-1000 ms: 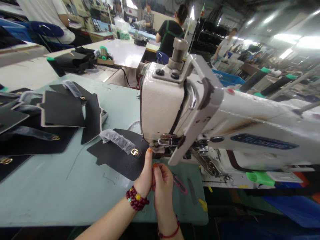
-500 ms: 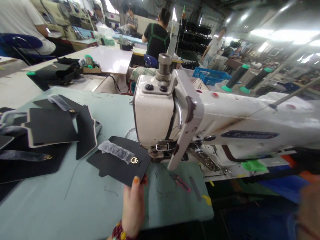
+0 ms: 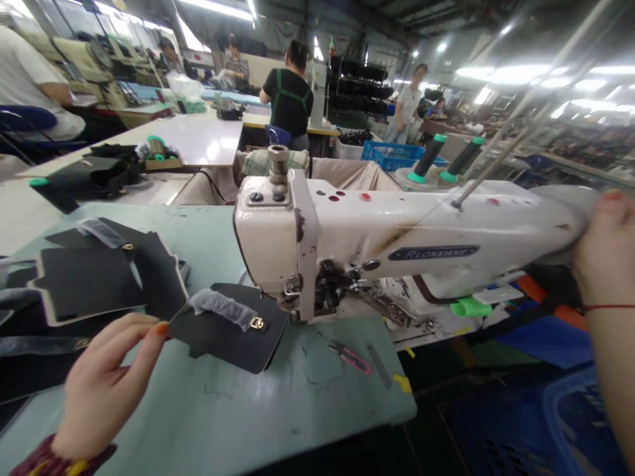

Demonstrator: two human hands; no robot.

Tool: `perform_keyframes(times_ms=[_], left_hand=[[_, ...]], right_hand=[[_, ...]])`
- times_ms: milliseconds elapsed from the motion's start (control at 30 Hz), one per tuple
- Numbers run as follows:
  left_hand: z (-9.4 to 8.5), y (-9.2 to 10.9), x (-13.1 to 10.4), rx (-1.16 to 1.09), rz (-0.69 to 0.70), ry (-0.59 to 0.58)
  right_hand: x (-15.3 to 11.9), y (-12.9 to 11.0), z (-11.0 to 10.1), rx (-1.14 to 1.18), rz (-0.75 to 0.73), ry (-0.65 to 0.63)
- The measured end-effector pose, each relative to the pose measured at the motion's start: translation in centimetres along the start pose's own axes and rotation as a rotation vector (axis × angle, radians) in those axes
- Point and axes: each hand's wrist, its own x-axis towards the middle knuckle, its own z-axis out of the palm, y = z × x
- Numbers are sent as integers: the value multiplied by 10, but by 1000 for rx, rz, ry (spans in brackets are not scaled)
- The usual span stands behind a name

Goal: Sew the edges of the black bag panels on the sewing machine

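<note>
My left hand (image 3: 112, 377) pinches the left corner of a black panel (image 3: 233, 347), which bears a plastic-wrapped strap (image 3: 223, 309) with a gold buckle (image 3: 256, 322). The panel's right end lies by the needle area of a white sewing machine (image 3: 421, 218). At the right edge, my right hand (image 3: 608, 244) rests on the machine's handwheel end, its fingers partly out of view; whether they grip the wheel cannot be made out.
Further black panels (image 3: 89, 281) lie at the left on the green table (image 3: 198, 423). Pink-handled snips (image 3: 354, 359) and a grey strip (image 3: 380, 365) lie near the front edge. A person in a black shirt (image 3: 288, 99) is beyond.
My left hand has moved from the panel's near right corner to its left corner. My right hand has risen from the lower right to the handwheel end. The view has shifted.
</note>
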Motion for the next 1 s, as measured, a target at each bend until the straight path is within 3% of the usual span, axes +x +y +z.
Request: perform_keyframes(times_ms=[100,133,200,233,300,333,367,433,467,500,567,633,700,833,1000], left_hand=[[12,-15,0,49,186,-262],[19,-20,0,72,251,-343],[37,-24,3,119,356,-472],[46,-24,7,140,406,-508],[61,-21,20,160,519,-512],[66,-19,28,163,582,-491],[69,-15,36,161,645,-465],[69,-7,49,153,726,-460],[66,-2,52,158,727,-477],[61,5,53,169,702,-499],[50,19,48,209,605,-526],[40,33,36,251,508,-496],[36,42,23,283,462,-445],[40,48,10,302,466,-377],[43,51,10,299,472,-303]], right_hand=[[3,-13,-9,-5,118,-132],[0,-23,-17,19,86,-95],[-19,-49,-41,143,-95,87],[-37,-65,-56,234,-214,249],[-92,-101,-85,441,-275,361],[-128,-121,-97,572,-202,279],[-167,-139,-108,638,-195,18],[-248,-174,-119,853,-254,-693],[-284,-190,-119,931,-211,-987],[-316,-205,-117,987,-106,-1209],[-361,-233,-108,1053,165,-1423],[-380,-258,-100,1115,385,-1485],[-381,-278,-95,1134,468,-1482],[-371,-295,-96,1079,438,-1450],[-372,-293,-102,1053,445,-1436]])
